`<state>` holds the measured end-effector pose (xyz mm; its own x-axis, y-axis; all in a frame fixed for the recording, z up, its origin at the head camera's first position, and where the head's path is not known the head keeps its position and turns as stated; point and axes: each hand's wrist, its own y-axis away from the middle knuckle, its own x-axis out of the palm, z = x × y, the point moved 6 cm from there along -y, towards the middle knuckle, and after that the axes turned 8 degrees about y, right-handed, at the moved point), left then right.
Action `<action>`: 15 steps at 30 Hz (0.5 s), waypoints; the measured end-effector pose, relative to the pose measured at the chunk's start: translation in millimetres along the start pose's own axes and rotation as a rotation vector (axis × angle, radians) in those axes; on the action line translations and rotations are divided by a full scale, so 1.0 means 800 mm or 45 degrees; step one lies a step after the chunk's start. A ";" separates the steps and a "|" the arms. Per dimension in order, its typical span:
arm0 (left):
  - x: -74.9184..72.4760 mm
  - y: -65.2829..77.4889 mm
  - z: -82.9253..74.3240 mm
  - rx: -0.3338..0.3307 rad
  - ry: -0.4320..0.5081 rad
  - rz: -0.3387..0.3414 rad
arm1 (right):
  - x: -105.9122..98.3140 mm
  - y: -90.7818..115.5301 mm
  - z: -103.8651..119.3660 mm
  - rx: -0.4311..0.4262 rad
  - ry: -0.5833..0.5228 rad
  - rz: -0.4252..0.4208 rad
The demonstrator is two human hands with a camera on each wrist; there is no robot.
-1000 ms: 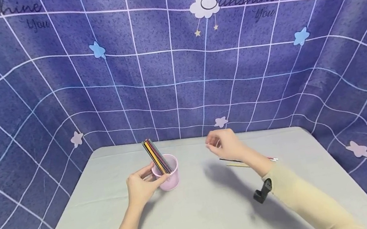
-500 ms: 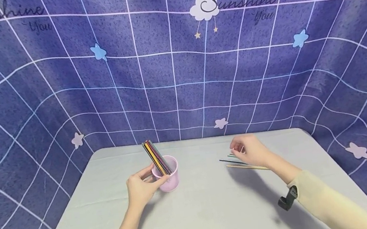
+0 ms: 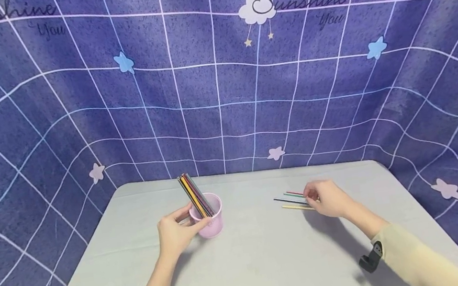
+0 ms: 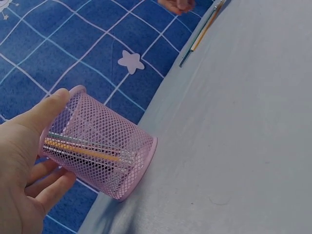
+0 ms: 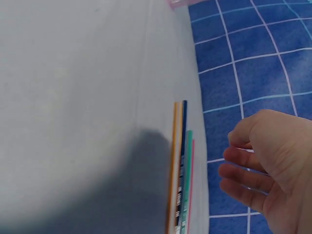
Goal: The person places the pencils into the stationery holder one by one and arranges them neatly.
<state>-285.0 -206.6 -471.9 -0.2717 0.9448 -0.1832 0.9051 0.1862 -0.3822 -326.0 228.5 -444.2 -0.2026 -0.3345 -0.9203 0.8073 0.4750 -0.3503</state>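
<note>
My left hand (image 3: 176, 234) grips a pink mesh pencil cup (image 3: 211, 226) by its rim, thumb on the near side and fingers on the far side. A bundle of thin coloured pencils (image 3: 194, 196) leans out of the cup toward the back left. Through the mesh in the left wrist view, the pencils' lower ends (image 4: 97, 151) show. My right hand (image 3: 327, 198) hovers over several loose pencils (image 3: 296, 206) on the right, its fingers loosely bent. In the right wrist view nothing shows between those fingers, and yellow, dark blue, green and red pencils (image 5: 183, 170) lie side by side.
A pale cloth-covered table (image 3: 245, 266) lies under both hands. Behind and beside it hangs a purple-blue grid curtain (image 3: 221, 86) with stars and clouds. Each forearm wears a black wrist camera, one of them the right wrist camera (image 3: 371, 258).
My right hand has moved away from the cup, rightward and down over the loose pencils, uncovering their left ends. My left hand, the cup and its pencils have stayed in place.
</note>
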 end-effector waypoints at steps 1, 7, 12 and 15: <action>0.001 0.000 0.000 0.002 0.006 -0.001 | 0.001 0.003 -0.001 -0.005 0.007 0.003; 0.005 -0.001 0.001 0.020 -0.003 0.004 | 0.008 0.015 -0.014 -0.011 0.057 0.018; 0.006 0.001 -0.001 0.084 0.004 -0.016 | 0.013 0.020 -0.021 -0.006 0.083 0.041; 0.005 0.002 -0.002 0.089 0.017 -0.032 | 0.018 0.024 -0.021 -0.031 0.100 0.068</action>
<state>-284.3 -202.4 -472.0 -0.2891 0.9437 -0.1609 0.8730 0.1910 -0.4488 -322.9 246.3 -467.2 -0.2033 -0.2443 -0.9482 0.8043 0.5105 -0.3039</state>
